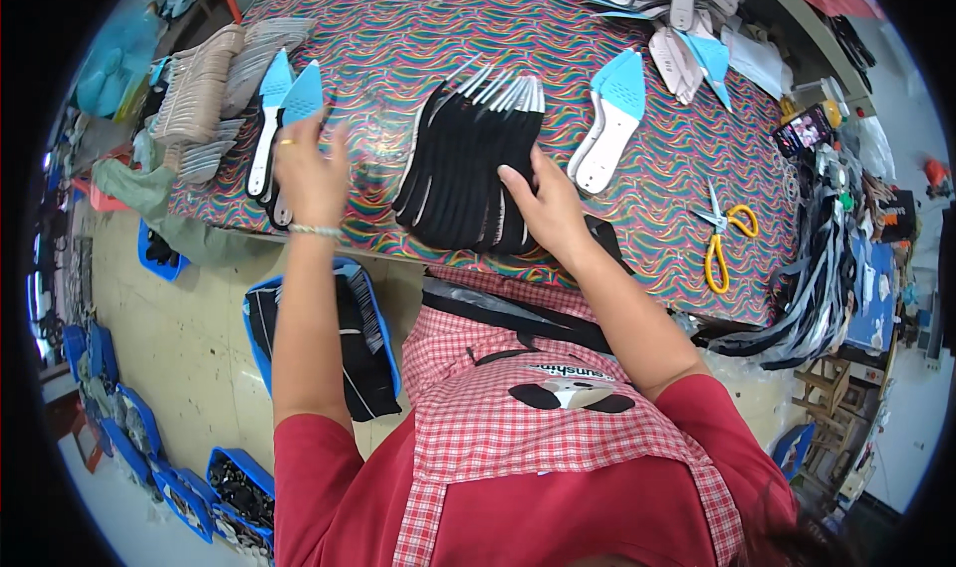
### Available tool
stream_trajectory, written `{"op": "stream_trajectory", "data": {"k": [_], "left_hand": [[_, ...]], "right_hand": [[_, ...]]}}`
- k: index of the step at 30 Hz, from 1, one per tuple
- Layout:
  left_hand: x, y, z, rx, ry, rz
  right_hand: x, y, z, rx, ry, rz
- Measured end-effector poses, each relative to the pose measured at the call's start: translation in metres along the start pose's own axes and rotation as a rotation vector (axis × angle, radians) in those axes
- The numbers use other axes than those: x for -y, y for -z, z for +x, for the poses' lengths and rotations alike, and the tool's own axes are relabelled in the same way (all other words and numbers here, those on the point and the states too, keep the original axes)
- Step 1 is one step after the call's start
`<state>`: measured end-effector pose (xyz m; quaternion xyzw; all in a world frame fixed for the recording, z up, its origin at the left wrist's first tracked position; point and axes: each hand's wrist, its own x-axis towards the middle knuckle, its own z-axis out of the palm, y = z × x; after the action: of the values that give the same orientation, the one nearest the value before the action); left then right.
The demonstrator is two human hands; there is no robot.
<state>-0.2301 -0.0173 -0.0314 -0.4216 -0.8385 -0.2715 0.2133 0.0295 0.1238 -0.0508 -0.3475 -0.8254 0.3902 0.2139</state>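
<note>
A fanned stack of black insole-shaped pieces (463,174) with pale tips lies on the patterned table. My right hand (548,204) rests against its right side, thumb and fingers apart, touching the edge. On the left are white insole pieces with blue tips and black edging (302,94). Over them is my left hand (311,174), slightly smeared by motion; whether its fingers grip a piece cannot be made out. To the right of the black stack lie a few white insoles with blue tips (609,134).
Yellow-handled scissors (719,233) lie at the right of the table (398,29). Beige insole bundles (199,84) are at the left, more loose insoles (682,64) at the far right. Dark strips (812,288) hang over the right edge. A blue crate (261,343) stands below the table.
</note>
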Motion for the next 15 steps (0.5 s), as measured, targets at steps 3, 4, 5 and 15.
{"op": "stream_trajectory", "data": {"k": [3,4,5,15], "left_hand": [[0.040,0.009,-0.002,0.195,0.111,0.513],[0.041,0.009,-0.004,0.240,0.069,0.525],[0.040,0.009,-0.005,0.285,0.026,0.536],[0.069,0.024,0.050,0.033,-0.092,0.238]], "right_hand": [[-0.006,-0.004,0.001,-0.006,-0.013,0.005],[-0.007,-0.004,0.001,-0.007,-0.012,-0.006],[-0.008,-0.004,0.001,-0.008,-0.011,-0.016],[-0.007,0.000,0.002,-0.049,0.031,-0.028]]}}
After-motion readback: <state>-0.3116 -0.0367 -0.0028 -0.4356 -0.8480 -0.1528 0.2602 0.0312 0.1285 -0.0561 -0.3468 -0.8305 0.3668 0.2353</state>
